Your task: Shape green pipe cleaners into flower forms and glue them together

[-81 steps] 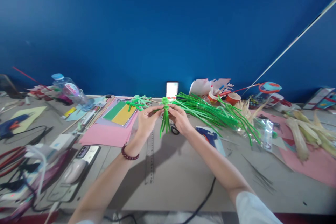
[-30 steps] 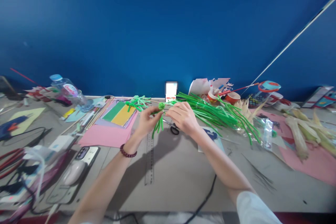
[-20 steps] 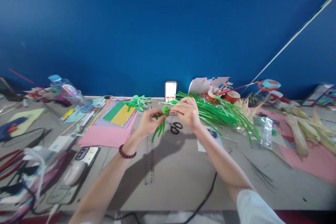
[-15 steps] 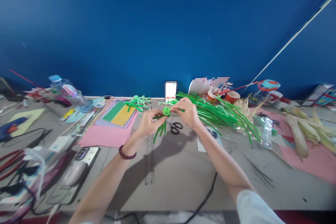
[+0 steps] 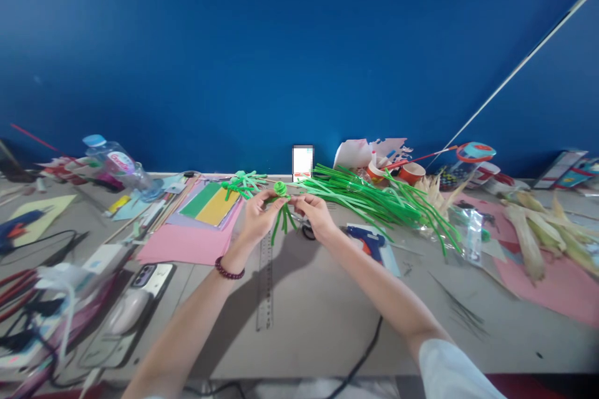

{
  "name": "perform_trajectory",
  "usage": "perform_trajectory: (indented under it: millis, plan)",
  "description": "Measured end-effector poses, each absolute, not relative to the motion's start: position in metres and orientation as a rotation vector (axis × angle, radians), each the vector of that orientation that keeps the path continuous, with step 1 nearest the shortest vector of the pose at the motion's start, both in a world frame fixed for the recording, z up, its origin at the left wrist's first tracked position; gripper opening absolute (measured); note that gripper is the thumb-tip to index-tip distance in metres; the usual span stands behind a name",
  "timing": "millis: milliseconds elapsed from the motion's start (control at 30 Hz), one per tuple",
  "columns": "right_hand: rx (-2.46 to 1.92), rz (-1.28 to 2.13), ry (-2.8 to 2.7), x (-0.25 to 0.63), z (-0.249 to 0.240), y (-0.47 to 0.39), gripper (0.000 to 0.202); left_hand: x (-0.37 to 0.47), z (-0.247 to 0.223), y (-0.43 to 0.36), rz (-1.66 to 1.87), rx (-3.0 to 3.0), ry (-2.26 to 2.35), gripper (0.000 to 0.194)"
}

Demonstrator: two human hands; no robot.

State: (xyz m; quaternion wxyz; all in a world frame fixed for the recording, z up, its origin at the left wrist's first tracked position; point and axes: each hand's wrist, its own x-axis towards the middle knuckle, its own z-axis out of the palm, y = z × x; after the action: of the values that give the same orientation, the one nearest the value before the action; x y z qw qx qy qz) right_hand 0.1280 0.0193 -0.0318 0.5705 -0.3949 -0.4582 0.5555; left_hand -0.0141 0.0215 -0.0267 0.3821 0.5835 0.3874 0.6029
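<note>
My left hand point(image 5: 261, 213) pinches a bundle of green pipe cleaners point(image 5: 281, 189), coiled into a knob at the top with several loose strands hanging below. My right hand point(image 5: 312, 212) is closed at the right side of the knob, its fingertips pinching a green strand of the same piece. Behind my right hand, a pair of scissors point(image 5: 307, 231) lies mostly hidden on the table. A clear ruler point(image 5: 265, 287) lies on the table under the hanging strands.
Loose green pipe cleaners point(image 5: 374, 199) spread at the right. A blue glue gun point(image 5: 369, 240) lies on white paper. Pink paper point(image 5: 187, 244), a plastic bottle point(image 5: 119, 162) and a phone point(image 5: 126, 315) are at the left. A lit phone point(image 5: 302, 162) stands against the wall.
Both hands have shifted left with the green piece. My right hand has dropped lower, uncovering the glue gun and covering more of the scissors.
</note>
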Motion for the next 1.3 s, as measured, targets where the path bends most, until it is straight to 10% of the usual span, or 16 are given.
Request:
perform_trajectory:
  millis: [667,1300]
  plan:
    - [-0.943,-0.366,-2.099,0.154,0.0,-0.003,0.021,-0.017,-0.016,0.019,1.489,1.846,1.198,0.011]
    - [-0.853,1.187,-1.509,0.16,-0.006,0.022,0.038,-0.021,0.003,0.008,1.279,1.489,0.942,0.017]
